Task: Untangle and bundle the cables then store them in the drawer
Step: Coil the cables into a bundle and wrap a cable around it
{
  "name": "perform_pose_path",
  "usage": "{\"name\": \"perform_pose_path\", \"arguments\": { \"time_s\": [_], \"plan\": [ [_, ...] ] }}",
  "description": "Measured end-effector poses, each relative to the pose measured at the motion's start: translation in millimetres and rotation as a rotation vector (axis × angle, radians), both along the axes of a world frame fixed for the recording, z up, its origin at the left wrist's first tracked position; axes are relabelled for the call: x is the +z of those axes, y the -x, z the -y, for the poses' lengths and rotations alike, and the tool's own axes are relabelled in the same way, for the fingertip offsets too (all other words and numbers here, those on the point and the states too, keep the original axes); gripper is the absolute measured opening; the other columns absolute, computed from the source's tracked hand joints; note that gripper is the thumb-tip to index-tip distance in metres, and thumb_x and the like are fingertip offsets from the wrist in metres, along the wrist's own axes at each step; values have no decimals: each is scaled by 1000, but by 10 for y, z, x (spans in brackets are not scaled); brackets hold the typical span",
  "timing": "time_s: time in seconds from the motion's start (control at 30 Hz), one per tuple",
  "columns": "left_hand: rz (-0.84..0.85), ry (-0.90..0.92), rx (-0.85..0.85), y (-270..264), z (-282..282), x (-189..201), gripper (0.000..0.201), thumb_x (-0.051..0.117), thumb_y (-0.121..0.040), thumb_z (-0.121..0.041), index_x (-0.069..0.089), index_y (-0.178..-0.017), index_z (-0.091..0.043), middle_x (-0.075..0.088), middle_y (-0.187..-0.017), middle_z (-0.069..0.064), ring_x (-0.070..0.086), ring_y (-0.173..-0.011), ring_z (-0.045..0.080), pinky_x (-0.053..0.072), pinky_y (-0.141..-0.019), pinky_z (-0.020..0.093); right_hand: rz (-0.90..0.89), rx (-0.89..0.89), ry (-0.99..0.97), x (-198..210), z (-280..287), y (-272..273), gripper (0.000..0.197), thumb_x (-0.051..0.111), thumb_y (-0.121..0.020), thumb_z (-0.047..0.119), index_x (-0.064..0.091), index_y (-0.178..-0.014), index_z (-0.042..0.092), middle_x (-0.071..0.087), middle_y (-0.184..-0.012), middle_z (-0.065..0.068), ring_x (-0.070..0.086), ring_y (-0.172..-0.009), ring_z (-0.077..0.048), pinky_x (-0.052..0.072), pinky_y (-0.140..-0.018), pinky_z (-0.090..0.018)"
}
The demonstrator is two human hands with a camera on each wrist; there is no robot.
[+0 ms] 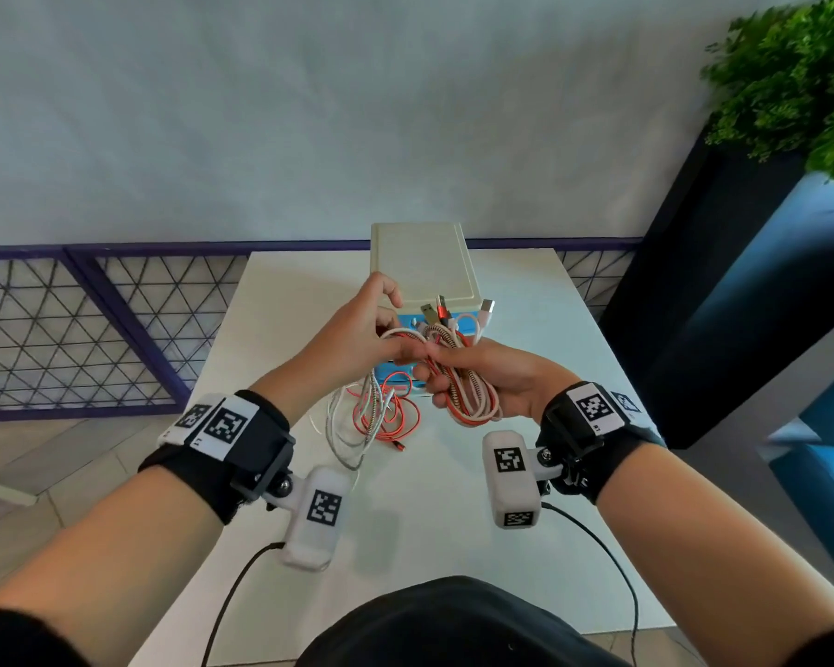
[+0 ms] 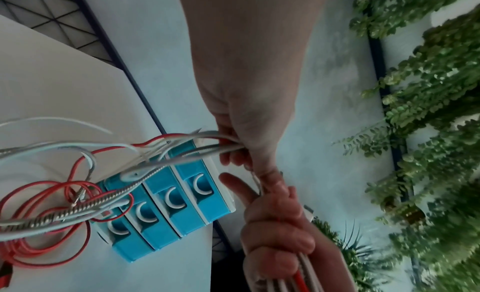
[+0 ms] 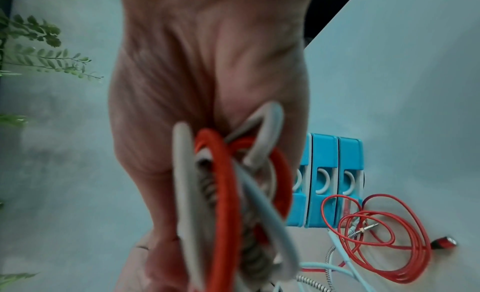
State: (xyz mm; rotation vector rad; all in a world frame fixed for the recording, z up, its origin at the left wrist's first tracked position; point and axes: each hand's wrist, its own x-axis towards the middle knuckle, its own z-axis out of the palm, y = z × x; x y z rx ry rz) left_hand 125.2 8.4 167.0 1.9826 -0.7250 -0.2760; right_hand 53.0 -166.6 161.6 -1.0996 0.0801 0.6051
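My right hand point(image 1: 458, 373) grips a folded bundle of red, white and braided cables point(image 1: 468, 397), whose plugs point(image 1: 441, 310) stick up above the fist. The same bundle point(image 3: 223, 193) fills the right wrist view, blurred. My left hand point(image 1: 381, 329) pinches several strands point(image 2: 207, 144) just left of the bundle, close to the right thumb. Loose red and white cable loops point(image 1: 376, 421) hang from both hands onto the white table point(image 1: 444, 522). Behind the hands stands a small drawer unit point(image 1: 420, 262) with a cream top and blue drawer fronts point(image 2: 166, 202), all of them pushed in.
A green plant point(image 1: 800, 84) in a dark planter stands at the right. A purple mesh railing point(image 1: 92, 329) runs behind the table. A red plug point(image 3: 446, 242) lies on the table beside the loose loops. Black wires trail from the wrist cameras.
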Motion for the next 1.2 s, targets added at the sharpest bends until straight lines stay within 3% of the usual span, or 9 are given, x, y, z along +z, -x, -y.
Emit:
{"name": "perform_pose_path", "arguments": {
  "time_s": [0.13,0.3,0.37,0.47,0.57,0.73,0.9,1.03,1.2],
  "plan": [
    [-213,-98,-71,-68,-29,-51,36,73,-80,-24,41,-96,-18,60,-73,5,53,-57,10,43,-55,22,28,25,81,-25,41,-29,16,43,-100,10,58,-99,6,59,-69,0,57,-56,-6,55,-62,-23],
    [-697,-232,-290,-63,-94,-7,36,58,-81,-47,53,-86,-11,47,-56,-4,45,-52,9,44,-55,19,81,112,374,-58,-17,-25,17,45,-101,13,59,-93,7,61,-74,-3,63,-65,-11,57,-82,-39],
    [-787,-280,-328,-59,-130,-3,36,51,-84,-49,52,-76,-14,44,-50,-5,44,-49,9,44,-56,19,78,102,369,-62,-45,-33,19,43,-102,15,56,-90,7,63,-77,-6,69,-71,-15,58,-77,-38],
    [-852,-218,-356,-66,-214,-90,37,46,-83,-49,51,-74,-14,46,-48,-6,54,-52,10,47,-74,28,67,-27,376,-68,8,-72,19,47,-101,20,55,-87,9,62,-71,-3,67,-63,-14,59,-64,-30],
    [-871,-41,-341,-50,-239,-171,38,38,-87,-45,51,-74,-12,46,-51,-5,55,-55,11,43,-94,34,88,-134,367,-91,72,-127,22,46,-102,19,53,-83,12,50,-57,4,51,-48,-8,51,-54,-24],
    [-811,-8,-408,-2,-230,-221,28,38,-90,-35,52,-81,-11,58,-70,-3,64,-82,15,50,-80,22,109,-260,322,-147,86,-145,23,44,-102,22,54,-84,12,45,-53,7,45,-45,-5,47,-53,-23],
    [-722,61,-338,99,-113,-223,26,33,-97,-29,42,-77,-14,47,-59,-6,51,-57,10,45,-72,25,159,-335,315,-172,82,-136,32,50,-98,36,50,-76,13,33,-54,3,34,-43,-7,43,-45,-21],
    [-557,59,-259,248,34,-134,30,30,-102,-26,41,-77,-15,43,-62,-4,47,-54,10,44,-61,21,194,-446,361,-214,31,-146,36,50,-98,38,44,-70,15,31,-54,2,30,-40,-7,39,-41,-22],
    [-348,7,-206,365,228,-96,28,29,-103,-22,42,-81,-13,41,-65,0,36,-53,14,33,-51,26,141,-433,171,-191,-55,-162,45,43,-96,53,52,-77,13,42,-57,-3,46,-48,-13,44,-52,-26]
  ]
}}
